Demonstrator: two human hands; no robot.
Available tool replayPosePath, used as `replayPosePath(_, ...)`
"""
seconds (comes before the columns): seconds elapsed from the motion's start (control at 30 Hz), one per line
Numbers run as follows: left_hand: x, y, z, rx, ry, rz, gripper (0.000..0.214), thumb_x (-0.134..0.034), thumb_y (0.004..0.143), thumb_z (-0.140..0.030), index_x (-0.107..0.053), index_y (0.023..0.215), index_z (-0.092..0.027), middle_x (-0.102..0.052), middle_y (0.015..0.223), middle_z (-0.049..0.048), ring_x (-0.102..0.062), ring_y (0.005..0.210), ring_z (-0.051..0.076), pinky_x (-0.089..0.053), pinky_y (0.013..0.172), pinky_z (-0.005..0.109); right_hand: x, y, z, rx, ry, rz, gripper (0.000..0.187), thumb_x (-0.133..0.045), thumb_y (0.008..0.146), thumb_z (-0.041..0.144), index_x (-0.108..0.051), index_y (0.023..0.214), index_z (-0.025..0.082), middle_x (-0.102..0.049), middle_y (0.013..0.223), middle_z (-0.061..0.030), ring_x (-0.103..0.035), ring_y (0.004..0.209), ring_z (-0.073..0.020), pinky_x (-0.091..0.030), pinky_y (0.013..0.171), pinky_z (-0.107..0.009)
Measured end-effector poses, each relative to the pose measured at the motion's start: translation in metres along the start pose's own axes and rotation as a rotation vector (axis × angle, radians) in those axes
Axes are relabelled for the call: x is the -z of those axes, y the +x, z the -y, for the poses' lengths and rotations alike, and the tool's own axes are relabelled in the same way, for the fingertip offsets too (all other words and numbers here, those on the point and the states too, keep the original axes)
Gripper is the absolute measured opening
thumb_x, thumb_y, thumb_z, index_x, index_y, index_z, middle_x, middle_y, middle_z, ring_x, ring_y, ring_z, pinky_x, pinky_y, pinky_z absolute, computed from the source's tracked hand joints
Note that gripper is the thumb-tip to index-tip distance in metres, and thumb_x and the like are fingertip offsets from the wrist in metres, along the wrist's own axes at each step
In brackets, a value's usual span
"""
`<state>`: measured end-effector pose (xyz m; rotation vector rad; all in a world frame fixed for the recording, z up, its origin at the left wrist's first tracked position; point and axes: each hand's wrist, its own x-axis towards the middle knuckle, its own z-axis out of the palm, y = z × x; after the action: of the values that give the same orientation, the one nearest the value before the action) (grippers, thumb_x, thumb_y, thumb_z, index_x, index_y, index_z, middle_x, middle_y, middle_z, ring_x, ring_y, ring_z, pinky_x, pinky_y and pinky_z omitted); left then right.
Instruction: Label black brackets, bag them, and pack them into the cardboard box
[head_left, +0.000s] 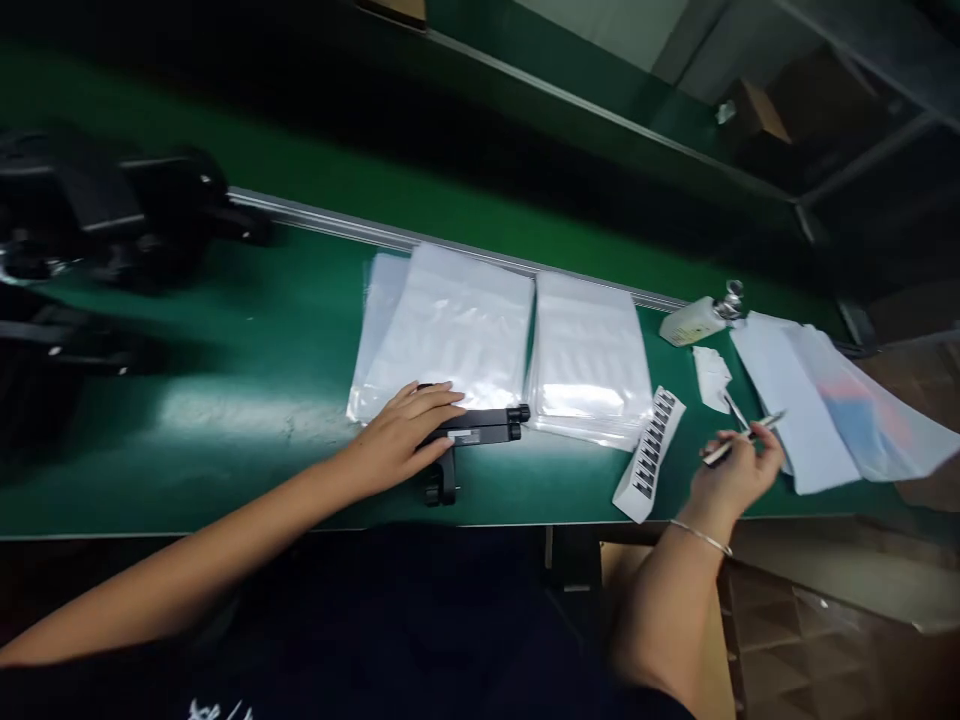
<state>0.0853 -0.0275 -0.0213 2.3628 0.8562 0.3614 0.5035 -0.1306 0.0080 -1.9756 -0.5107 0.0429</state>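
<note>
My left hand [405,432] lies with fingers stretched over a black bracket-shaped part [480,430] at the near edge of the green conveyor belt [247,400], pressing it down. The part lies partly on a stack of clear plastic bags [450,335]. My right hand [731,472] pinches metal tweezers [742,438], held just above the belt. A white strip of barcode labels [651,452] lies to the left of that hand. A second stack of clear bags [589,355] sits between the two hands.
White sheets and bags [825,400] lie at the right end of the belt. A small white bottle [694,320] lies near the rail [375,235]. Black parts [97,215] stand at the far left. Cardboard boxes [795,640] sit below on the right.
</note>
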Motion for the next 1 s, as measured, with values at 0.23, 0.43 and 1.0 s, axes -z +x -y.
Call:
replayPosePath(0.23, 0.000, 0.006, -0.011, 0.037, -0.085, 0.004, 0.039, -0.046, 0.093, -0.027, -0.053, 0.131, -0.021, -0.056, 0.139, 0.0093, -0.041, 0.138, 0.027, -0.015, 0.119, 0.057, -0.034, -0.133, 0.057, 0.139, 0.623, 0.780, 0.022, -0.073, 0.073, 0.041, -0.064, 0.087, 0.026, -0.058, 0.069, -0.0003, -0.060, 0.076, -0.0206, -0.050, 0.070, -0.036)
replayPosePath(0.43, -0.002, 0.007, -0.012, 0.049, -0.100, -0.014, 0.037, -0.047, 0.093, -0.025, -0.055, 0.129, -0.021, -0.057, 0.138, 0.0075, -0.042, 0.137, 0.026, -0.013, 0.120, 0.055, -0.057, -0.169, 0.062, 0.100, 0.543, 0.936, 0.021, -0.062, 0.086, 0.043, -0.065, 0.096, 0.024, -0.047, 0.056, 0.0052, -0.046, 0.053, -0.0143, -0.045, 0.060, -0.032)
replayPosePath(1.0, -0.003, 0.008, -0.011, 0.059, -0.108, -0.011, 0.037, -0.048, 0.092, -0.026, -0.055, 0.128, -0.022, -0.059, 0.135, 0.0069, -0.043, 0.137, 0.026, -0.015, 0.119, 0.055, -0.088, -0.172, 0.049, 0.053, 0.670, 0.920, 0.012, -0.063, 0.083, 0.030, -0.054, 0.079, 0.024, -0.048, 0.064, 0.0048, -0.051, 0.064, -0.0134, -0.054, 0.091, -0.050)
